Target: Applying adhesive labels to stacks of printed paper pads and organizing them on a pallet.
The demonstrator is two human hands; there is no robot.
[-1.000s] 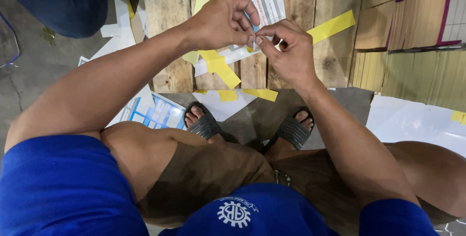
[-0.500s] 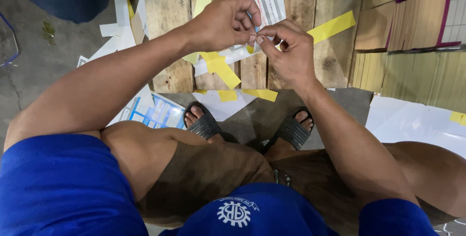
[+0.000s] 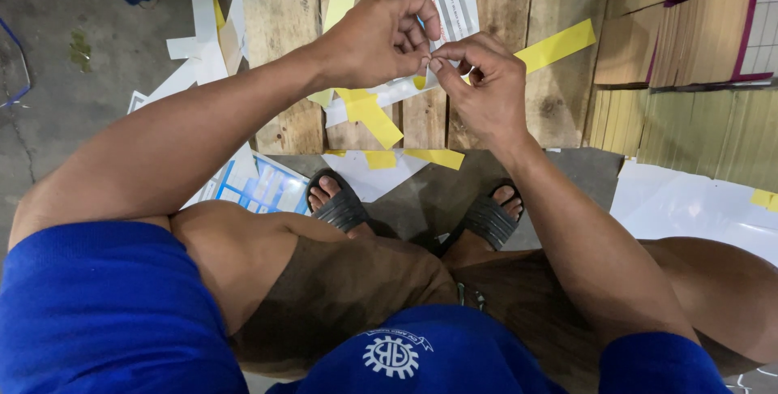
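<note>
Left to right: blue-white printed sheets (image 3: 263,183) on floor by my left foot. Left hand (image 3: 381,37) and right hand (image 3: 482,86) fingers pinch narrow on a small yellow strip (image 3: 420,80) over the counter (image 3: 279,21); I judge peeling half done. Peeled yellow strips (image 3: 373,114) lie below. Cardboard stacks (image 3: 689,110) far right.

We hold our hands together above the worn wooden-plank counter, the left hand (image 3: 381,37) just left of the right hand (image 3: 480,86), fingertips meeting on a small grey-and-white printed paper sheet (image 3: 450,6). Long yellow paper strips (image 3: 559,44) lie on the counter beneath and beside them. To the right stands a stack of flat brown cardboard sheets (image 3: 689,130). Our black slatted sandals (image 3: 340,207) rest on the floor before the counter, loose white paper scraps (image 3: 203,37) to the left.
</note>
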